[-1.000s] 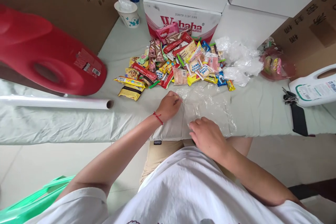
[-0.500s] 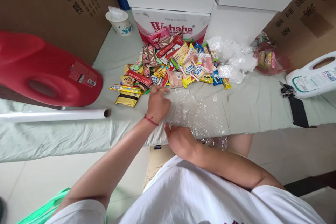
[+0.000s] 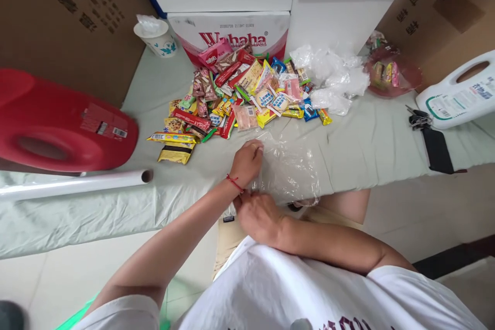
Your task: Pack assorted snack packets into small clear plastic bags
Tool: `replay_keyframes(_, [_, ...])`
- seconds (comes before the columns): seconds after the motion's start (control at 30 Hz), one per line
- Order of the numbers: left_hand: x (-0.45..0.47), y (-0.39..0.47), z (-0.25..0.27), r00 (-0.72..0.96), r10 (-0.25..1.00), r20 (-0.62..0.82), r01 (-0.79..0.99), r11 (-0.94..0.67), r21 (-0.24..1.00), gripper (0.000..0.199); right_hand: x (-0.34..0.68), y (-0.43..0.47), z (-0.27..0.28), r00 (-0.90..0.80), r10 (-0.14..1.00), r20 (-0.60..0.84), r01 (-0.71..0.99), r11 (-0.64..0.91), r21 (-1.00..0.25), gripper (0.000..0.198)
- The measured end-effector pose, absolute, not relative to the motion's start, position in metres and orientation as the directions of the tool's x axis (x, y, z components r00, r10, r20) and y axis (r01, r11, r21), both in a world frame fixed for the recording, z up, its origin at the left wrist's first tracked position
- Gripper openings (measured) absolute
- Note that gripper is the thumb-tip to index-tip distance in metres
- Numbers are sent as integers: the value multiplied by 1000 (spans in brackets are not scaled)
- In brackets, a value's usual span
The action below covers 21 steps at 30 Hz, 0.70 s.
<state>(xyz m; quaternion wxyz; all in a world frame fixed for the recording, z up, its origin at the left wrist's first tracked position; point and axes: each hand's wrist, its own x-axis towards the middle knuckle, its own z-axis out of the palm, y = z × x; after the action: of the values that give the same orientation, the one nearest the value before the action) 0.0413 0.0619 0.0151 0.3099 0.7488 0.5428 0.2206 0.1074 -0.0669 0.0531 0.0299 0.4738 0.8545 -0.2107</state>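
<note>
Clear plastic bag point(image 3: 292, 167) is abt mid-frame, lying flat-ish on the desk point(image 3: 348, 152) right by the near edge, just below the snack pile point(image 3: 240, 93). Prob weighs next to nothing, v floppy, thin film, so imo it'll crinkle, slide and cling rather than hold a shape, and a sharp tug could tear it. Best grip is the edges/corners, fingertips only, bc the middle would just bunch up. L hand point(image 3: 248, 161) is curled w/ fingertips pinching the bag's upper-left edge; R hand point(image 3: 260, 215) is bent in at the lower-left corner, but fingers are tucked under, so can't tell if it's pinching anything tbh.
</note>
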Motion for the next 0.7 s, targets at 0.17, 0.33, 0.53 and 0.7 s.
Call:
replay_keyframes(0.17, [39, 60, 2, 423, 902, 85, 642, -365, 674, 42, 124, -83, 71, -804, 581, -128, 552, 649, -524, 22])
replay_keyframes(0.33, [43, 44, -6, 516, 849, 115, 705, -497, 507, 43, 175, -56, 81, -363, 931, 40, 749, 317, -582, 44])
replay_keyframes(0.53, [44, 30, 3, 470, 871, 142, 779, -485, 397, 52, 229, -27, 18, -4, 1000, 24, 967, 10, -254, 67])
replay_keyframes(0.7, [25, 27, 4, 397, 910, 122, 842, -414, 346, 53, 262, -38, -3, 55, 998, -30, 992, -58, -108, 66])
